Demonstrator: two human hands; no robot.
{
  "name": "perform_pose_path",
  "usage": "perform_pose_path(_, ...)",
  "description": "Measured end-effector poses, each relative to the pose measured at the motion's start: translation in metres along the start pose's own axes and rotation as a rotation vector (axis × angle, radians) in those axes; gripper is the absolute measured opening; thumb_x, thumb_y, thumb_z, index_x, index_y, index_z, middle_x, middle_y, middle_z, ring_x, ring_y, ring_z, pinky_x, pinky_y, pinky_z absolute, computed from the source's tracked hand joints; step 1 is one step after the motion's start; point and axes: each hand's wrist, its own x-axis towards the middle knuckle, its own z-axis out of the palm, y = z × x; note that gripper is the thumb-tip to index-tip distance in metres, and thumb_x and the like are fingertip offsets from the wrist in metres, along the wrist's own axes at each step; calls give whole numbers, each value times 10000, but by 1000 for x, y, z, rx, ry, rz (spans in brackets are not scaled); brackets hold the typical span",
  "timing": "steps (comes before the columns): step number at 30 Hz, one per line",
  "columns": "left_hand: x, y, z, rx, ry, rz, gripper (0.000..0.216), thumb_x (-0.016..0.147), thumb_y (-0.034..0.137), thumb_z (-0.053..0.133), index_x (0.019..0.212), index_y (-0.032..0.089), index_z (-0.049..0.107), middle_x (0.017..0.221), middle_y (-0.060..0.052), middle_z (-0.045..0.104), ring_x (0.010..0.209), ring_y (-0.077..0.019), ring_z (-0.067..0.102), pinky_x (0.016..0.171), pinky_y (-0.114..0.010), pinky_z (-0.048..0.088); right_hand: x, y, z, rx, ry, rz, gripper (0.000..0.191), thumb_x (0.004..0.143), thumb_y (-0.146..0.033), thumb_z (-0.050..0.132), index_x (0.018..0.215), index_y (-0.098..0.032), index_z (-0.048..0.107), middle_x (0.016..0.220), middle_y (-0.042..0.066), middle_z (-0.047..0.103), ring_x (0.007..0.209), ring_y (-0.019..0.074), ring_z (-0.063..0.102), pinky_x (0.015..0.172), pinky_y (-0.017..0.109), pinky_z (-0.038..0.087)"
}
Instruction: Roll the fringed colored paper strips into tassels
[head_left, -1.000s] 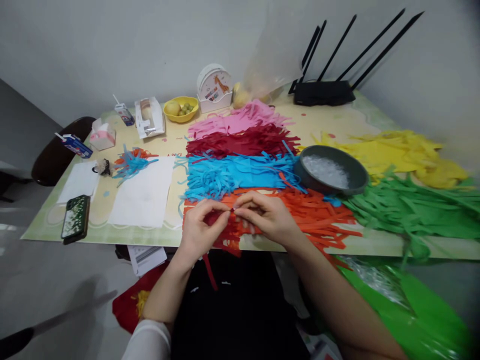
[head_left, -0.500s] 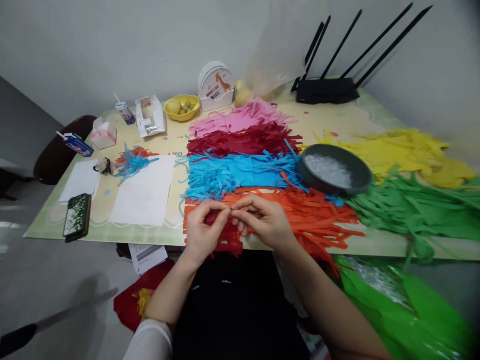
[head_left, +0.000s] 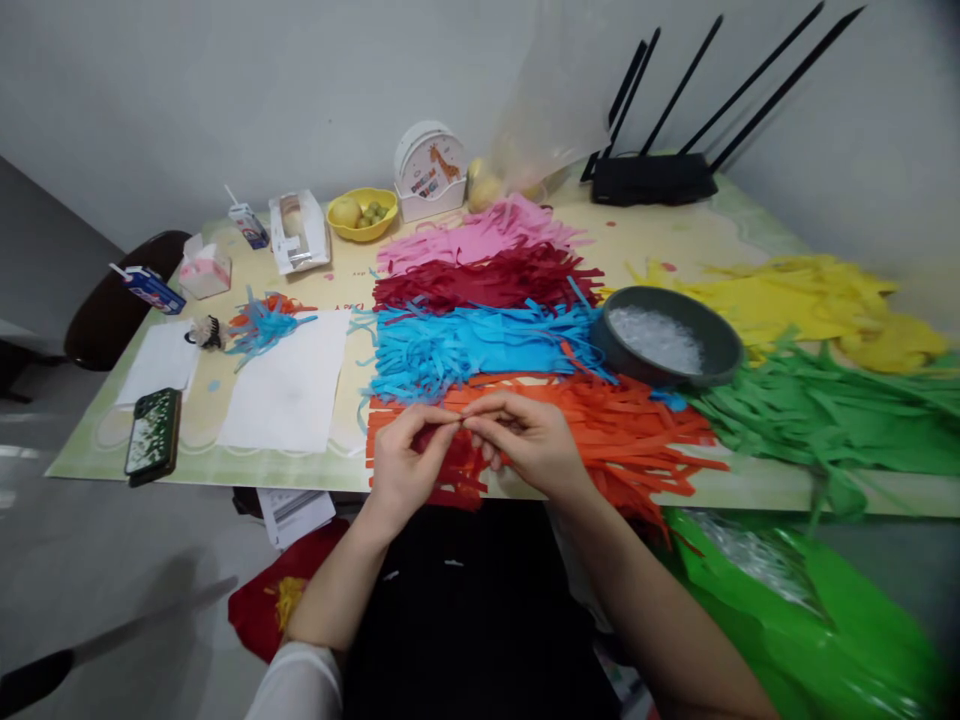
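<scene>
Red strips [head_left: 461, 472] show lower centre, nearer my left hand [head_left: 400, 464] than right hand [head_left: 531, 444]; both pinched closed, on what I can't tell.

In front of me, the orange strips [head_left: 652, 440] look matt and soft, like felt or crepe paper; I can't tell which. The blue strips [head_left: 495, 345] share that finish. My tabletop [head_left: 720, 225] seems smooth. I see a dull grey bowl [head_left: 712, 330], glossy clear plastic pieces [head_left: 656, 340], and a shiny green plastic bag [head_left: 862, 620].
</scene>
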Motion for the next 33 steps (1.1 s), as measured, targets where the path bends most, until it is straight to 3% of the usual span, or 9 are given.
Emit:
perform_pose_path(4, -2, 2, 1, -3, 15, 11, 76, 856, 201, 646, 829, 189, 716, 801, -44, 731, 766, -157, 681, 728, -255, 519, -1, -4, -1, -49, -32, -40, 210, 769, -367, 738, 825, -173, 682, 483, -45, 573, 352, 91, 513, 329, 193, 443)
perform_pose_path(8, -2, 3, 2, -175, -34, -109, 94, 840, 207, 669, 902, 186, 736, 877, -58, 754, 815, -162, 702, 755, -252, 542, 0, -4, -1, -51, 46, -104, 197, 791, -364, 717, 797, -173, 670, 485, -41, 568, 353, 78, 472, 332, 191, 374)
perform_pose_path(11, -2, 2, 4, -223, 38, -165, 64, 811, 210, 702, 856, 180, 738, 841, -55, 752, 791, -160, 705, 736, -248, 549, -1, -1, 4, -30, 72, -108, 208, 792, -381, 713, 806, -177, 675, 465, -49, 541, 367, 81, 463, 356, 200, 358)
perform_pose_path(16, -4, -1, 10, -250, 179, -129, 58, 766, 170, 722, 711, 174, 702, 746, -36, 736, 736, -147, 702, 707, -244, 557, -1, 2, 14, -34, 63, -115, 181, 758, -338, 737, 829, -174, 706, 487, -44, 559, 396, 85, 486, 395, 209, 379)
perform_pose_path(23, -3, 1, 15, -426, 212, -252, 64, 695, 169, 780, 687, 176, 717, 721, -32, 738, 731, -152, 712, 719, -256, 578, -3, 3, 9, 63, 73, -89, 215, 748, -302, 746, 918, -171, 731, 462, -66, 531, 360, 62, 434, 358, 181, 335)
perform_pose_path(33, -5, -3, 23, -500, 233, -243, 67, 701, 136, 777, 693, 182, 728, 730, -23, 740, 714, -128, 700, 708, -226, 560, 0, 4, 10, 45, 85, -80, 211, 734, -335, 751, 866, -171, 733, 488, -46, 554, 374, 62, 431, 348, 181, 322)
